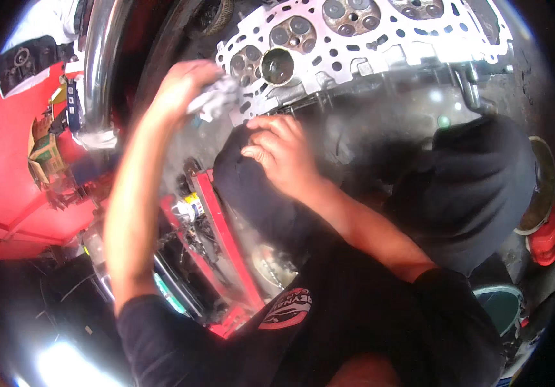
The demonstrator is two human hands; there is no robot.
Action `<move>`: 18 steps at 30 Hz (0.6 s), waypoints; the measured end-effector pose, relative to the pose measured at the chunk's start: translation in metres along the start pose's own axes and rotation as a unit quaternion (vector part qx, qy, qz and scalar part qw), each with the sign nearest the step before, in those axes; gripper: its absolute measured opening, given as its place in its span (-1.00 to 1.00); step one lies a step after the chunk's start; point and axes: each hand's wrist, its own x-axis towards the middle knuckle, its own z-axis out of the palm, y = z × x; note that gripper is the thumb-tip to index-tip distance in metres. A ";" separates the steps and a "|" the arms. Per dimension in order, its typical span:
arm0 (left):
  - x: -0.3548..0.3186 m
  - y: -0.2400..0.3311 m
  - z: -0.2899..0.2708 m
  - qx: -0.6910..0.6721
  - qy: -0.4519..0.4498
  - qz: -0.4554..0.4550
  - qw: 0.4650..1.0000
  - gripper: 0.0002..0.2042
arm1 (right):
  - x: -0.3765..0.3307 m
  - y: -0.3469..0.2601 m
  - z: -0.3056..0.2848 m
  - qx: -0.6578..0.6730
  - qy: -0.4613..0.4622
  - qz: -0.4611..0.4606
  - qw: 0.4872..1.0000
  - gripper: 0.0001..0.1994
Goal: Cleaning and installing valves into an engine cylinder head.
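Observation:
Across the top lies a light-grey cylinder head (pixel 380 48), its flat face up, showing round combustion chambers with valves. A small round cup-like part (pixel 278 66) sits on it towards the left end. My left hand (pixel 184 84) is closed around a crumpled whitish rag (pixel 216 99), just beside the head's left end. Below that end, over my left knee, is my right hand (pixel 284 151). Its fingers are loosely bent and apart, with nothing visible in them.
A dark oily metal surface (pixel 367 122) lies below the head, between my knees. A red metal frame (pixel 229 238) and a white-and-yellow bottle (pixel 190 206) are at lower left. Cardboard boxes (pixel 46 155) stand on the left. A dark bucket (pixel 500 306) sits at lower right.

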 end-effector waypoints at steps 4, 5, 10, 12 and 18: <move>-0.028 -0.038 -0.018 -0.083 0.192 0.020 0.978 -0.82 | -0.001 -0.002 -0.001 0.002 -0.015 0.011 1.000 -0.81; -0.037 -0.041 -0.019 -0.039 0.237 0.051 0.969 -0.82 | -0.002 -0.002 -0.001 0.000 -0.020 0.001 1.000 -0.80; -0.044 -0.025 0.030 0.265 0.327 0.191 0.887 -0.78 | -0.005 -0.002 -0.001 -0.019 -0.023 -0.008 1.000 -0.80; -0.031 -0.016 0.061 0.338 0.290 0.243 0.862 -0.73 | -0.005 -0.002 -0.001 -0.032 -0.019 -0.016 0.999 -0.80; -0.016 -0.011 0.082 0.342 0.239 0.161 0.894 -0.70 | -0.006 -0.002 -0.001 -0.052 -0.033 -0.002 0.998 -0.79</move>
